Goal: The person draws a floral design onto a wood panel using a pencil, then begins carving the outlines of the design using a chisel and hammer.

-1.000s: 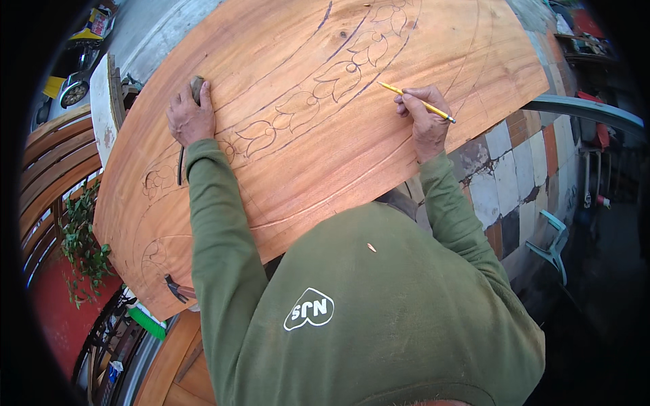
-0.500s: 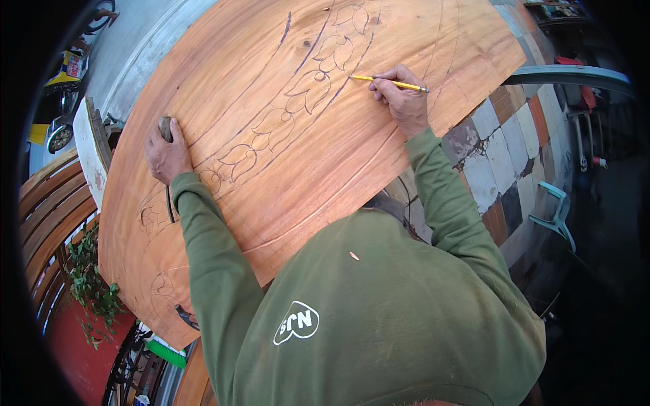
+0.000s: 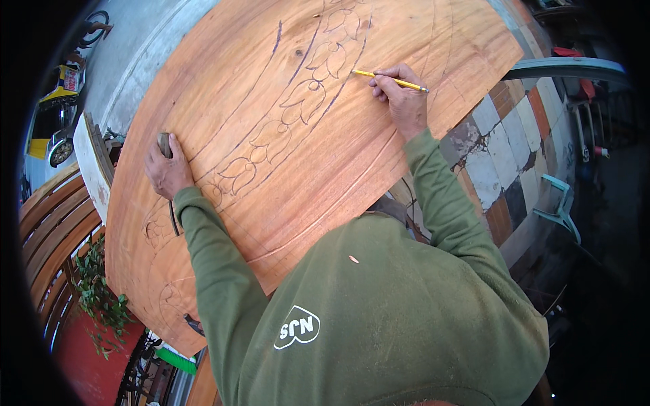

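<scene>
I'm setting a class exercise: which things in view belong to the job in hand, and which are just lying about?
Belong to the job:
yellow pencil in right hand;
dark tool in left hand;
marked wooden board.

Seemingly lying about:
metal tool by left sleeve;
green-bristled brush;
leafy plant.

The head camera looks steeply down from near above the wooden board (image 3: 305,189). Its wide fisheye view reaches also the tiled floor (image 3: 501,166) at right.

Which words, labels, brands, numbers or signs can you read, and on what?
White letters on the green cloth shirt: legible, not copied here.
Red-white marking on the yellow-black vehicle: too small to read.
Slim yellow pencil in the right hand: any print too small.
</scene>
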Available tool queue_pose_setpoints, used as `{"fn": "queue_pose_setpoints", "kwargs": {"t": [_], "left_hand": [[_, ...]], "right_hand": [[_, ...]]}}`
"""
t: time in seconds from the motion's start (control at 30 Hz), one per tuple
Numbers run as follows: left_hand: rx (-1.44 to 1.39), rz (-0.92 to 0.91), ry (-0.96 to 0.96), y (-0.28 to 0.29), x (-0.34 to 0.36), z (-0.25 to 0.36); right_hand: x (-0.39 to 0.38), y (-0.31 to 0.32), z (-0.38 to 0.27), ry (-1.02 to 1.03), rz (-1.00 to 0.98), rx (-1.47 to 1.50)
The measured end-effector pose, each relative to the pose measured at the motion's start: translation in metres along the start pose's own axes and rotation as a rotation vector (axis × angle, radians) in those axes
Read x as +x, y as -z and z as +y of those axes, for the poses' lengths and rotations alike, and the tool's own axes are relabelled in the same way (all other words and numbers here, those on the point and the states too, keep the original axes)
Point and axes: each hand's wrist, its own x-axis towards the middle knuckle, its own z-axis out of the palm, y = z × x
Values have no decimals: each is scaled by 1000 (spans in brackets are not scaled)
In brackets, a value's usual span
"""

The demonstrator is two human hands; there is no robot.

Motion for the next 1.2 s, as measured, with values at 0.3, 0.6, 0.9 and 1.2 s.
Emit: {"fn": "queue_pose_setpoints", "kwargs": {"t": [0.3, 0.6, 0.9, 1.2], "left_hand": [[-4, 13, 11, -1, 0, 2], [-8, 11, 17, 1, -1, 2], [5, 12, 13, 0, 0, 4], [16, 20, 1, -3, 1, -1]], "right_hand": [[43, 22, -3, 14, -148, 21], [35, 18, -6, -1, -273, -67], [37, 16, -2, 34, -94, -40], [39, 15, -4, 42, -62, -25]]}}
